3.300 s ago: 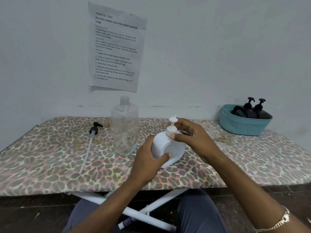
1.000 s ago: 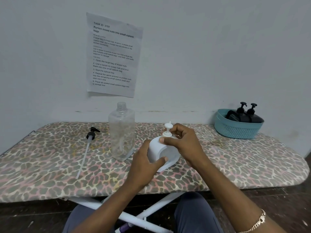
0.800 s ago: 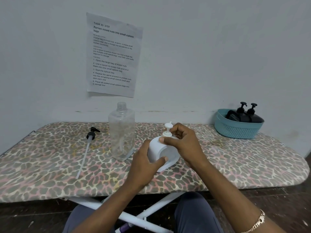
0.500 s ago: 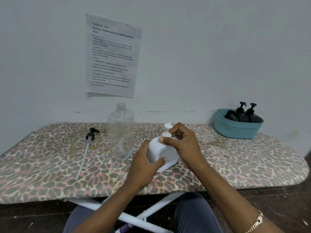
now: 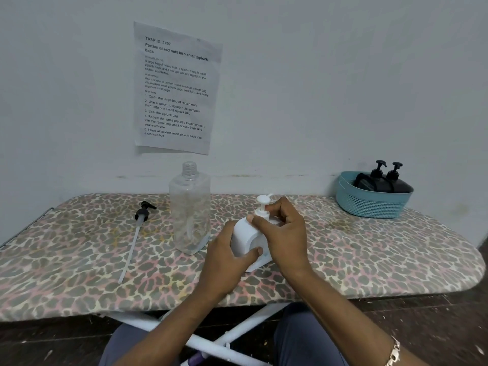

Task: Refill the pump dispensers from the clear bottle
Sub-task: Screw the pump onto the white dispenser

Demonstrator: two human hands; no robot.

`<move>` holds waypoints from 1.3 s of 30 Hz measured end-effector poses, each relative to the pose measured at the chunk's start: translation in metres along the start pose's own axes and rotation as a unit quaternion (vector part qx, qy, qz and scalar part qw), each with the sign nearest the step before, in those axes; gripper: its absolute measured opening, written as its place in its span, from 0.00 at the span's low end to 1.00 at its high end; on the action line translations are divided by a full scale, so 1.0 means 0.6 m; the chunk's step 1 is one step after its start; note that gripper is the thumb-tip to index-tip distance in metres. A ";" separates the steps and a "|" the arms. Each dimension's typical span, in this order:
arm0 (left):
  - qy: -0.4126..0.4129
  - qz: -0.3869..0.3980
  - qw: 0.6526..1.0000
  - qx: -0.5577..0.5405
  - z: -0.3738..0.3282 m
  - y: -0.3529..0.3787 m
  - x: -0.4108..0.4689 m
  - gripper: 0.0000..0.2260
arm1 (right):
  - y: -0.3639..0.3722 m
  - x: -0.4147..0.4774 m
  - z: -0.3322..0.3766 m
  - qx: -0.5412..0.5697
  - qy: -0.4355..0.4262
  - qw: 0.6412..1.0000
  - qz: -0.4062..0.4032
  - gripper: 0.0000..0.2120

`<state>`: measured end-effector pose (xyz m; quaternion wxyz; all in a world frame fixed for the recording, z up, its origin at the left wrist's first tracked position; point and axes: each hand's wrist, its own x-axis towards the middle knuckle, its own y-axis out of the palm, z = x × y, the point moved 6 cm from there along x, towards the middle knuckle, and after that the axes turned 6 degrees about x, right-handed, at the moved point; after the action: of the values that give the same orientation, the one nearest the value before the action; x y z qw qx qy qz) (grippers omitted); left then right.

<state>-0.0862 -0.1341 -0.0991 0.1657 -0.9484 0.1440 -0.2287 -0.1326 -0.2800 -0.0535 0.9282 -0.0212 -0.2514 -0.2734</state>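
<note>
A white pump dispenser [image 5: 245, 237] stands tilted on the leopard-print board [image 5: 369, 254] in the middle. My left hand [image 5: 224, 262] wraps its body from the left. My right hand [image 5: 284, 233] pinches the collar under the white pump head [image 5: 263, 203]. The clear bottle [image 5: 190, 207] stands uncapped and upright just left of the dispenser, nearly empty. A black pump head with a long white tube [image 5: 136, 233] lies flat on the board further left.
A teal basket [image 5: 369, 203] at the back right holds two black pump dispensers [image 5: 385, 179]. A printed sheet [image 5: 177, 88] hangs on the wall behind. White board legs [image 5: 211, 347] and my knees are below the near edge.
My hands and the white dispenser have kept almost the same place over the last second; my right fingers shifted slightly on the collar. Compared with 3.3 s ago the view has moved back and up.
</note>
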 end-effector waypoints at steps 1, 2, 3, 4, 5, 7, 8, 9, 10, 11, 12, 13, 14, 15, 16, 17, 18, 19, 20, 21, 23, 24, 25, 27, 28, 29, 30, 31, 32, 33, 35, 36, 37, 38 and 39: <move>0.003 -0.003 1.000 0.006 -0.001 0.000 -0.001 0.18 | 0.002 -0.002 -0.001 -0.002 0.000 1.000 -0.007 0.14; 0.006 -0.010 1.000 0.013 -0.002 0.000 -0.001 0.18 | 0.003 -0.003 -0.002 -0.003 0.000 1.000 -0.015 0.13; 0.009 -0.017 1.000 0.019 -0.003 0.000 -0.002 0.17 | 0.004 -0.005 -0.001 -0.003 0.001 1.000 -0.022 0.13; 0.011 -0.024 0.999 0.025 -0.004 0.000 -0.004 0.17 | 0.005 -0.006 -0.001 -0.002 0.002 1.000 -0.030 0.13; 0.010 -0.031 0.999 0.030 -0.004 -0.001 -0.005 0.17 | 0.006 -0.007 0.000 0.000 0.002 0.999 -0.035 0.13; 0.010 -0.041 0.998 0.040 -0.005 0.000 -0.008 0.18 | 0.007 -0.009 0.000 -0.002 0.001 0.999 -0.037 0.14; 0.014 -0.045 0.998 0.046 -0.006 0.000 -0.009 0.19 | 0.008 -0.010 0.000 -0.003 0.001 0.999 -0.036 0.14; 0.019 -0.048 0.997 0.051 -0.007 0.000 -0.010 0.20 | 0.008 -0.010 0.002 -0.005 -0.001 0.999 -0.036 0.14; 0.022 -0.050 0.997 0.055 -0.008 -0.001 -0.011 0.20 | 0.008 -0.010 0.002 -0.007 -0.002 0.999 -0.036 0.13; 0.024 -0.051 0.997 0.058 -0.009 -0.001 -0.011 0.20 | 0.008 -0.010 0.003 -0.009 -0.003 0.999 -0.034 0.13; 0.022 -0.051 0.997 0.059 -0.009 -0.001 -0.011 0.20 | 0.007 -0.009 0.004 -0.010 -0.004 0.999 -0.030 0.13; 0.020 -0.048 0.997 0.057 -0.008 0.000 -0.011 0.20 | 0.007 -0.009 0.006 -0.009 -0.004 1.000 -0.023 0.13; 0.018 -0.046 0.997 0.056 -0.007 0.000 -0.010 0.21 | 0.007 -0.007 0.006 -0.008 -0.002 1.000 -0.013 0.12; 0.015 -0.043 0.997 0.056 -0.007 0.000 -0.010 0.21 | 0.006 -0.005 0.005 -0.009 0.000 1.000 -0.001 0.12; 0.012 -0.041 0.998 0.055 -0.007 0.000 -0.009 0.21 | 0.004 -0.002 0.006 -0.015 0.001 1.000 0.011 0.12; 0.010 -0.039 0.998 0.052 -0.007 -0.001 -0.009 0.21 | 0.002 0.001 0.008 -0.026 0.000 0.999 0.025 0.12; 0.008 -0.038 0.998 0.046 -0.007 -0.002 -0.008 0.20 | 0.000 0.005 0.010 -0.040 -0.001 0.998 0.041 0.12; 0.004 -0.036 0.999 0.038 -0.007 -0.003 -0.008 0.19 | -0.002 0.010 0.010 -0.053 0.001 0.997 0.060 0.12; 0.001 -0.033 0.999 0.029 -0.005 -0.005 -0.006 0.19 | -0.005 0.016 0.010 -0.063 0.008 0.995 0.079 0.12; -0.002 -0.028 0.999 0.020 -0.004 -0.005 -0.005 0.18 | -0.008 0.021 0.007 -0.075 0.019 0.992 0.098 0.12; -0.008 -0.015 1.000 0.005 -0.002 -0.006 -0.003 0.19 | -0.016 0.032 0.000 -0.114 0.040 0.983 0.140 0.14; -0.011 -0.007 1.000 -0.005 -0.001 -0.005 -0.002 0.20 | -0.019 0.037 -0.004 -0.135 0.051 0.976 0.165 0.17; -0.015 0.001 1.000 -0.015 0.000 -0.004 -0.001 0.20 | -0.020 0.039 -0.007 -0.149 0.065 0.967 0.195 0.20; -0.023 0.010 0.999 -0.030 0.004 -0.002 0.000 0.21 | -0.022 0.042 -0.004 -0.156 0.082 0.951 0.253 0.18; -0.025 0.012 0.999 -0.034 0.005 -0.001 0.001 0.22 | -0.025 0.043 0.000 -0.159 0.084 0.945 0.273 0.16; -0.025 0.015 0.999 -0.037 0.007 0.000 0.001 0.22 | -0.029 0.046 0.005 -0.164 0.085 0.940 0.285 0.17; -0.024 0.018 0.999 -0.040 0.009 0.001 0.002 0.22 | -0.033 0.049 0.010 -0.172 0.085 0.937 0.294 0.18; -0.022 0.023 0.999 -0.044 0.010 0.002 0.003 0.22 | -0.038 0.052 0.013 -0.181 0.083 0.933 0.300 0.19; -0.020 0.027 0.998 -0.049 0.011 0.003 0.005 0.22 | -0.042 0.055 0.016 -0.194 0.083 0.928 0.307 0.19; -0.021 0.031 0.998 -0.058 0.011 0.003 0.006 0.22 | -0.046 0.058 0.018 -0.209 0.082 0.923 0.313 0.20; -0.023 0.032 0.997 -0.074 0.014 0.002 0.008 0.25 | -0.054 0.062 0.023 -0.241 0.079 0.912 0.322 0.20; -0.022 0.030 0.996 -0.076 0.015 0.002 0.010 0.27 | -0.057 0.064 0.027 -0.254 0.077 0.908 0.324 0.20; -0.020 0.029 0.997 -0.076 0.015 0.002 0.010 0.28 | -0.060 0.065 0.030 -0.267 0.074 0.904 0.327 0.20; -0.019 0.027 0.997 -0.072 0.016 0.003 0.010 0.30 | -0.062 0.067 0.032 -0.280 0.073 0.898 0.330 0.19; -0.019 0.025 0.997 -0.066 0.017 0.003 0.009 0.30 | -0.063 0.068 0.033 -0.292 0.072 0.893 0.334 0.18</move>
<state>-0.0771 -0.1355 -0.1061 0.1112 -0.9576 0.1789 -0.1965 -0.1318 -0.3290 -0.0204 0.9325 -0.3540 -0.0709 -0.0088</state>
